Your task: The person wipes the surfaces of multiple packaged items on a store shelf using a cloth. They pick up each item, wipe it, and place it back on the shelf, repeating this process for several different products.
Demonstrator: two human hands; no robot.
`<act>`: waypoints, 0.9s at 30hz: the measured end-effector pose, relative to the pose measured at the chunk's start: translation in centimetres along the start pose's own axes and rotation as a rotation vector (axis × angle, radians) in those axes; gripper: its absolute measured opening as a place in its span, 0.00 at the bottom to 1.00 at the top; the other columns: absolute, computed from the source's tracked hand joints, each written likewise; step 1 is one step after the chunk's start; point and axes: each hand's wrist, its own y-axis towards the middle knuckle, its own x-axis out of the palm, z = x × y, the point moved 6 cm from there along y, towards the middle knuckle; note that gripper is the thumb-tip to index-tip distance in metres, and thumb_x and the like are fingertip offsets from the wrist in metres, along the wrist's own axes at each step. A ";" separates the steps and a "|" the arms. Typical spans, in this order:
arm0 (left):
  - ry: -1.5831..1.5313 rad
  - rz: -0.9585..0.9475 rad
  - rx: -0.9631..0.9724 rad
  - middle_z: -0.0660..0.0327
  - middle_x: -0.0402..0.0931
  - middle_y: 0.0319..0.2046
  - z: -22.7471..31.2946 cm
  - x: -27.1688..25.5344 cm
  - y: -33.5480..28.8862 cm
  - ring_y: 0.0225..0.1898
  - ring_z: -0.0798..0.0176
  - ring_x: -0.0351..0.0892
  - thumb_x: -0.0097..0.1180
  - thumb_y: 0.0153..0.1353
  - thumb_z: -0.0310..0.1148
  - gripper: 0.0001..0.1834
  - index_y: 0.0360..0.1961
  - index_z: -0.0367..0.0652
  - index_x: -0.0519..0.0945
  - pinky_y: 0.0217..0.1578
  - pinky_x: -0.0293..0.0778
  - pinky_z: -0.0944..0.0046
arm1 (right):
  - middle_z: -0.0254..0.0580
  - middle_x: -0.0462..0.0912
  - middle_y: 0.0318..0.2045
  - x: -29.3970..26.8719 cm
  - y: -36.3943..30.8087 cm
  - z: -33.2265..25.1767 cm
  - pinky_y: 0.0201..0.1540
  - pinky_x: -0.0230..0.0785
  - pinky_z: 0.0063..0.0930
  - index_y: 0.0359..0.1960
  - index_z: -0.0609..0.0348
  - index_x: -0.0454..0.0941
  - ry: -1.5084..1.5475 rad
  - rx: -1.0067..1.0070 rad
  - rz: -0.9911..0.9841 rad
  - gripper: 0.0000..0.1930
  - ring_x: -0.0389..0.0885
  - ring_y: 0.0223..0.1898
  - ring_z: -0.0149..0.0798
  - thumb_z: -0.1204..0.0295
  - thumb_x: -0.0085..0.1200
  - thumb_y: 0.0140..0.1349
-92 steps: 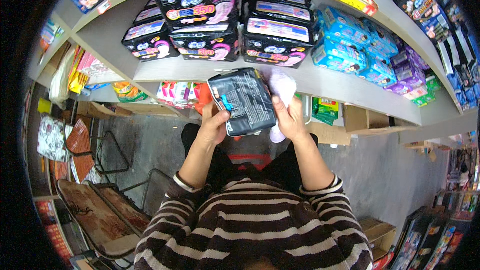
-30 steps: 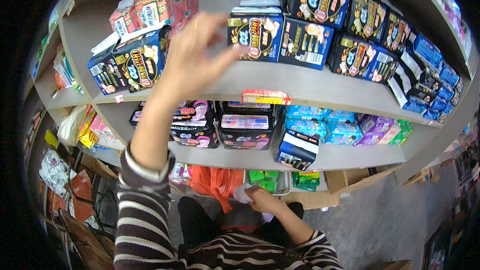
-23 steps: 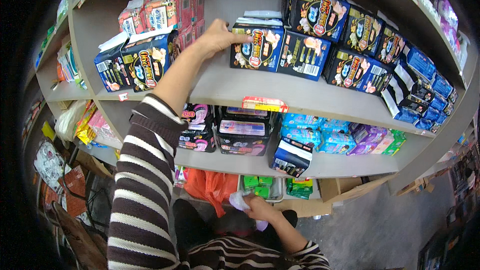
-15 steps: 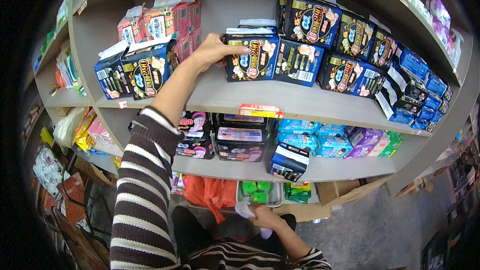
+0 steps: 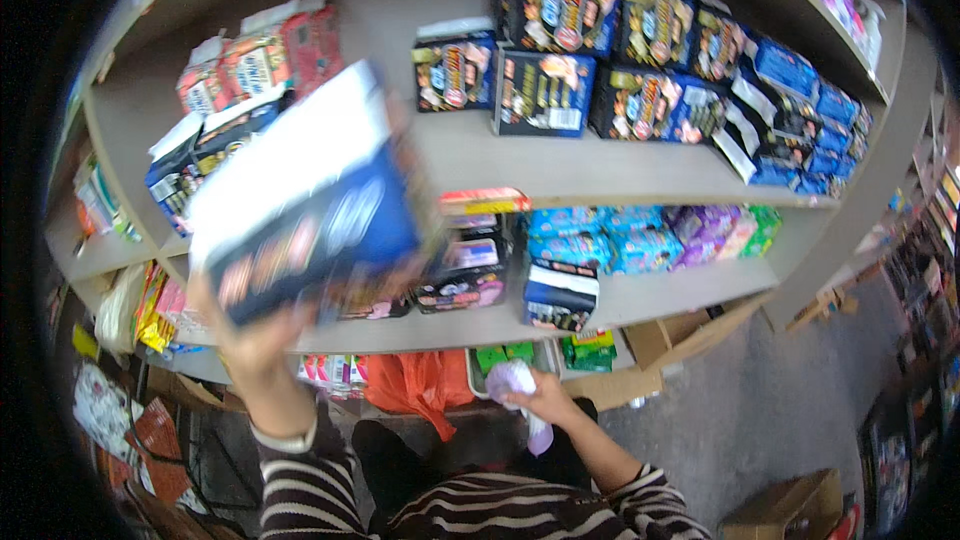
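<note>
My left hand (image 5: 258, 345) is raised close in front of the shelves. It grips a dark blue and black sanitary pad pack (image 5: 320, 225) with a white top from below; both are smeared by motion. Low at the front, my right hand (image 5: 548, 400) is closed around a crumpled lilac cloth (image 5: 510, 380) whose end hangs down. Similar dark packs (image 5: 452, 72) stand on the upper shelf behind, one with its back panel facing out (image 5: 543, 93). More dark packs (image 5: 205, 150) at the left are partly covered by the held one.
Pink packs (image 5: 255, 65) and blue packs (image 5: 825, 130) fill the shelf's two ends. Below stand a blue and black pack (image 5: 560, 295) and light blue packs (image 5: 570, 237). A red plastic bag (image 5: 420, 385), a tray (image 5: 478, 380) with green boxes and a cardboard box (image 5: 665, 340) sit underneath.
My left hand has taken a sanitary pad pack off the upper shelf and brought it left, down and nearer. My right hand still holds the cloth, slightly higher. The view has shifted.
</note>
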 end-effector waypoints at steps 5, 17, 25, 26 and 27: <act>0.239 -0.012 -0.353 0.46 0.71 0.47 -2.6 -4.0 -12.1 0.48 0.51 0.73 0.70 0.34 0.39 0.48 0.56 0.26 0.62 0.49 0.71 0.55 | 0.50 0.81 0.34 -1.5 0.5 -2.2 0.40 0.71 0.32 0.46 0.62 0.74 -0.087 -0.038 0.109 0.17 0.81 0.35 0.40 0.62 0.49 0.63; 0.337 -0.353 -0.803 0.44 0.76 0.39 -10.9 1.7 -27.1 0.41 0.50 0.77 0.71 0.34 0.40 0.40 0.49 0.30 0.70 0.45 0.70 0.57 | 0.49 0.74 0.46 8.1 1.9 -12.7 0.54 0.61 0.43 0.37 0.61 0.76 -0.623 -0.741 -0.094 0.15 0.69 0.49 0.50 0.68 0.55 0.48; 0.218 -0.363 -0.842 0.42 0.76 0.37 -10.0 -0.1 -27.8 0.41 0.56 0.79 0.72 0.34 0.40 0.44 0.49 0.22 0.67 0.44 0.72 0.62 | 0.33 0.81 0.26 3.6 3.5 0.9 0.32 0.69 0.23 0.43 0.60 0.78 0.286 0.189 -0.078 0.12 0.74 0.27 0.24 0.67 0.50 0.62; 0.245 -0.378 -0.880 0.44 0.76 0.38 -10.3 -0.3 -28.1 0.42 0.55 0.78 0.72 0.34 0.42 0.45 0.51 0.25 0.68 0.46 0.71 0.60 | 0.34 0.81 0.27 3.6 2.6 0.2 0.33 0.69 0.22 0.44 0.61 0.77 0.389 0.157 -0.014 0.12 0.75 0.28 0.24 0.69 0.51 0.62; 0.313 -0.475 -0.878 0.44 0.76 0.41 -10.6 -0.1 -28.5 0.45 0.54 0.76 0.72 0.35 0.44 0.45 0.52 0.28 0.67 0.48 0.69 0.59 | 0.37 0.81 0.36 4.5 2.1 0.4 0.37 0.71 0.22 0.50 0.62 0.73 0.067 0.317 -0.279 0.16 0.76 0.34 0.26 0.71 0.53 0.60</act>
